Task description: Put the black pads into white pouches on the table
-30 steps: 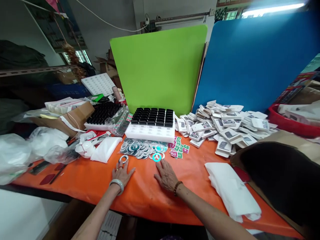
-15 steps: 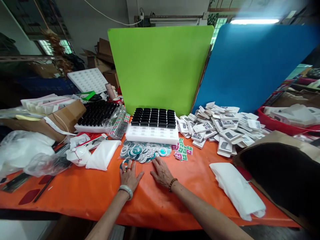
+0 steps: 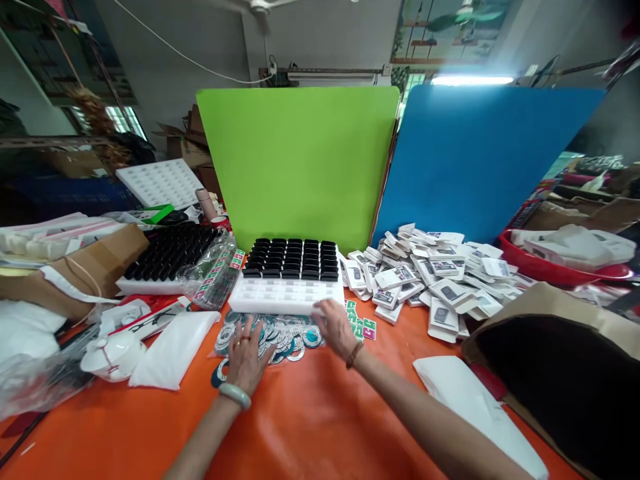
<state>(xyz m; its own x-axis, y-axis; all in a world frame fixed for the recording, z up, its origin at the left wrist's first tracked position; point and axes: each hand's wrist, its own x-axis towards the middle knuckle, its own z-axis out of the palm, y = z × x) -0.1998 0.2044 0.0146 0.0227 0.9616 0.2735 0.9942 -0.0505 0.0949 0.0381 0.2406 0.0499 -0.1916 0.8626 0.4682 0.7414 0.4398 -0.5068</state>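
The L hand (image 3: 247, 362) is held low over the teal-and-white rings (image 3: 286, 341), palm down, its fingers spread & released; no ring is seen pinched, & contact can't be confirmed. The R hand (image 3: 338, 331) is set at the near edge of the white tray (image 3: 287, 297), twd its right end, fingers bent; whether the tray is gripped or only touched can't be told. The rings are spread in an overlapping heap ahead of the L fingers & across twd the R fingertips, w/ a loose dark ring (image 3: 215, 377) on the counter (image 3: 320, 420) just left of the L hand. The tray is just beyond the rings, w/ rows of black pcs (image 3: 293, 260) on its far part; printed cards (image 3: 369, 329) are just right of the R fingers. Light pressure is prob. best used by the L fingers, as flat, overlapping rings are likely to slide together; any single ring is best taken by its outer rim. If the tray is shifted, a slow, level push is called for, esp. since the black pcs could tip. Enough clearance should be left by the R wrist so no cards are dragged.
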